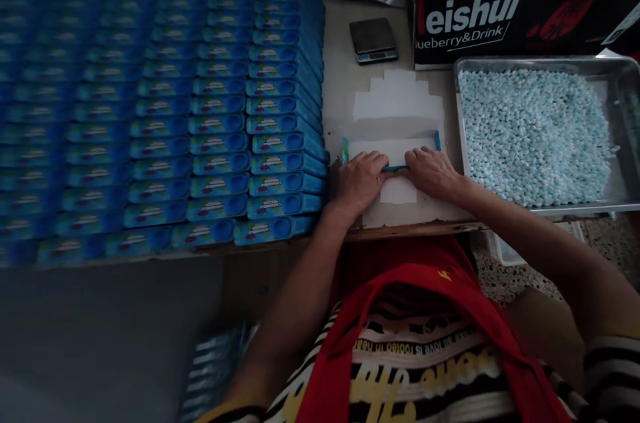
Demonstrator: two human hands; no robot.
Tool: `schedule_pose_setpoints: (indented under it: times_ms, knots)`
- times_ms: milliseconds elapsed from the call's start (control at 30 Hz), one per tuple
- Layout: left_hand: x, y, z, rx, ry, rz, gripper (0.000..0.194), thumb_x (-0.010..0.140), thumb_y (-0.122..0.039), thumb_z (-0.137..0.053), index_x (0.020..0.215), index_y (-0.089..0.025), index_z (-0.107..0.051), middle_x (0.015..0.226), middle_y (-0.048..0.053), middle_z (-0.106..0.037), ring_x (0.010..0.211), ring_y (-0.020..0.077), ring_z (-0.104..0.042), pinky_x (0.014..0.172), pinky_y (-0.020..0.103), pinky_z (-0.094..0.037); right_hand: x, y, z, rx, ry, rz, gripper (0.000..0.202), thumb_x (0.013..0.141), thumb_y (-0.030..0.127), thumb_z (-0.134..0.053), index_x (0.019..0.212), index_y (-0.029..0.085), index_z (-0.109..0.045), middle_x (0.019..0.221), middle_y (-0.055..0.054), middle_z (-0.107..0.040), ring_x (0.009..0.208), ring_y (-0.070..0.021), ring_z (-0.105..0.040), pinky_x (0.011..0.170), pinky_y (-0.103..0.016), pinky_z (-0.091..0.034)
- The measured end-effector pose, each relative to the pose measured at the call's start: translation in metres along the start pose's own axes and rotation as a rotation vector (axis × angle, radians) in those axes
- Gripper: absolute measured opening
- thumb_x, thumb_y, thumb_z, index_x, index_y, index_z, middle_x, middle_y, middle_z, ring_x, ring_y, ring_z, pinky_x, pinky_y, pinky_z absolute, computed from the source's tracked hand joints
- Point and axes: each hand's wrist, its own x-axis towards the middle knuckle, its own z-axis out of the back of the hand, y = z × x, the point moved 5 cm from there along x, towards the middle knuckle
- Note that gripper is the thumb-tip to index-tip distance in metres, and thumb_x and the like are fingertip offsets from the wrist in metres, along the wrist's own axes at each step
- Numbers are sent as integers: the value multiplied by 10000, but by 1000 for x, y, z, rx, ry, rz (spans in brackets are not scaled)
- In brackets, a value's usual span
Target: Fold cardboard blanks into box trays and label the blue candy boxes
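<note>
A partly folded cardboard box (395, 106), white inside with blue edges, lies in front of me at the table's near edge. Its stepped flap spreads flat toward the far side, and short blue side walls stand up at left and right. My left hand (364, 177) is closed over the near wall on the left. Beside it, my right hand (431, 171) grips the same wall from the right, with the thumbs close together. A white flap sticks out beneath the hands toward me. The fingertips are partly hidden.
Rows of stacked blue boxes (277, 143) fill the left side. To the right, a metal tray (500, 208) holds pale blue and white sweets (535, 136). A small scale (373, 39) and a black carton (465, 43) stand farther back.
</note>
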Motion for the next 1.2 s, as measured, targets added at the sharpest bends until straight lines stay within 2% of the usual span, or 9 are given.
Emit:
schedule_pose_setpoints:
  times_ms: [133,300,433,533,600,767,933,1067,1200]
  knots:
    - [1,-6,19,52,56,-167,340,887,-13,-508,1024,-232,-729,1040,87,-740,1036,274,-669,941,420,-468,-24,-9,45,145,62,222,286,1021,224,-625,1286,165,-713,1226,-127,-762,1100,-268,-689,893,-367,-503]
    - [22,-15,44,-13,91,-342,289,757,35,-504,729,-201,-669,891,92,-708,1031,273,-656,1006,440,-500,-41,-45,100,-4,-259,414,524,913,-12,-548,1329,267,-703,1479,-35,-633,1437,-321,-489,1136,-569,-394]
    - [35,-35,69,-122,32,-358,265,862,1,-505,806,-189,-681,1218,103,-720,1300,259,-603,1110,433,-498,-40,-49,76,-118,-192,501,207,965,93,-594,940,219,-757,1164,-36,-739,1313,-292,-551,1192,-547,-341]
    - [15,-50,99,-145,-201,-315,320,1011,-54,-428,1123,-158,-710,1591,122,-534,1547,264,-413,1253,508,-365,-41,-38,53,-50,-251,366,199,1034,184,-551,1036,209,-749,1013,-75,-726,1041,-249,-609,1048,-428,-423]
    - [-8,-55,109,-88,-310,-249,333,1083,-161,-418,1280,-172,-686,1608,130,-528,1538,282,-434,1254,512,-355,-42,-26,40,62,-318,272,247,1063,203,-497,1164,190,-722,1053,-103,-719,992,-243,-604,949,-383,-433]
    - [-29,-31,60,34,-151,62,292,1083,-330,-495,1121,-182,-744,1162,143,-770,1173,338,-683,1056,512,-456,-31,-4,10,336,-361,140,342,1092,173,-371,1248,183,-675,1125,-108,-730,1053,-236,-616,934,-362,-427]
    - [13,-9,15,-157,-58,148,367,1099,-409,-454,926,-211,-709,1019,100,-775,1000,267,-692,890,380,-456,-27,-15,11,197,-460,-95,310,1090,212,-394,1161,218,-695,1158,-122,-704,1110,-295,-565,977,-445,-390]
    - [28,-5,10,-268,-67,237,211,1039,-400,-603,984,-210,-677,1031,77,-756,1000,257,-654,873,354,-461,-32,-2,6,-24,-390,-30,312,1105,289,-402,1167,205,-696,1180,-145,-672,1106,-320,-517,950,-456,-388]
    - [1,-13,11,-111,-243,108,165,1034,-348,-590,984,-220,-682,1103,131,-704,1112,323,-596,969,452,-448,-32,8,-10,-88,-311,-15,274,1095,267,-434,1237,193,-656,1200,-141,-653,1124,-319,-491,934,-436,-392]
